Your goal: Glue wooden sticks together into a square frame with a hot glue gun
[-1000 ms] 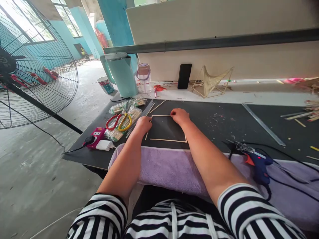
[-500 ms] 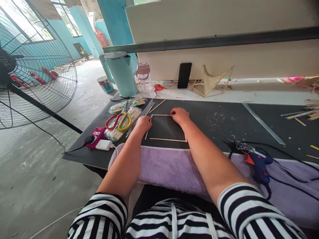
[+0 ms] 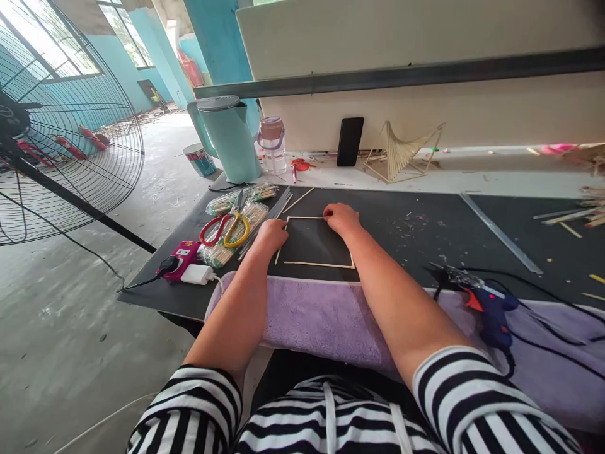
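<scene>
A square of thin wooden sticks [image 3: 317, 265] lies on the black board [image 3: 401, 239] in front of me. Its near-left corner shows a gap between two sticks. My left hand [image 3: 273, 234] has its fingers closed on the left stick, close to the far-left corner. At the far-right corner, my right hand [image 3: 342, 219] pinches the frame and hides that joint. Left of the frame, scissors [image 3: 227, 229] with one red and one yellow handle rest on plastic-wrapped bundles of sticks [image 3: 215, 252].
A glue gun [image 3: 494, 309] with its cord lies on the purple towel [image 3: 321, 312] at right. A metal ruler [image 3: 498, 232] and loose sticks [image 3: 590, 208] are beyond. Behind stand a kettle [image 3: 229, 139], bottle [image 3: 273, 148], phone [image 3: 350, 142] and stick model [image 3: 401, 151]. A fan [image 3: 70, 139] is at left.
Both hands stay in the same places on the stick frame. Only a very slight shift of the whole view shows.
</scene>
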`<act>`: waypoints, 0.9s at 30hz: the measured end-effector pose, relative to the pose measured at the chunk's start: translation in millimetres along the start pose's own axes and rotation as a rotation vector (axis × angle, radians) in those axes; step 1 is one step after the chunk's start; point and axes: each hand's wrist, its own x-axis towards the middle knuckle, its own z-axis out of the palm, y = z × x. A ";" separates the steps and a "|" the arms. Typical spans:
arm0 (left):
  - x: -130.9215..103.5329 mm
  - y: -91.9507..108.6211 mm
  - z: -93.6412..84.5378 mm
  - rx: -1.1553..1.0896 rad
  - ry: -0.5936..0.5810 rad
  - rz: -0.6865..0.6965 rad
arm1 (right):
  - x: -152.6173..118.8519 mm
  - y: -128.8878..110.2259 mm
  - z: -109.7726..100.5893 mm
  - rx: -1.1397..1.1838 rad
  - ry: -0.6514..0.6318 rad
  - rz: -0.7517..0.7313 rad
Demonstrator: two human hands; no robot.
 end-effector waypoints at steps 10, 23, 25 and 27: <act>-2.6 1.1 -1.2 -0.019 0.002 0.002 | -0.6 -0.5 -0.4 0.012 0.002 -0.002; 3.8 -3.8 2.7 -0.005 0.007 0.034 | -1.6 -1.2 -2.6 0.015 -0.005 0.002; 3.0 -3.5 2.3 -0.012 -0.002 0.020 | -2.2 -1.8 -3.4 0.015 -0.008 0.003; 1.6 -2.9 1.4 -0.012 -0.009 0.015 | -2.7 -2.3 -4.0 0.014 -0.010 0.004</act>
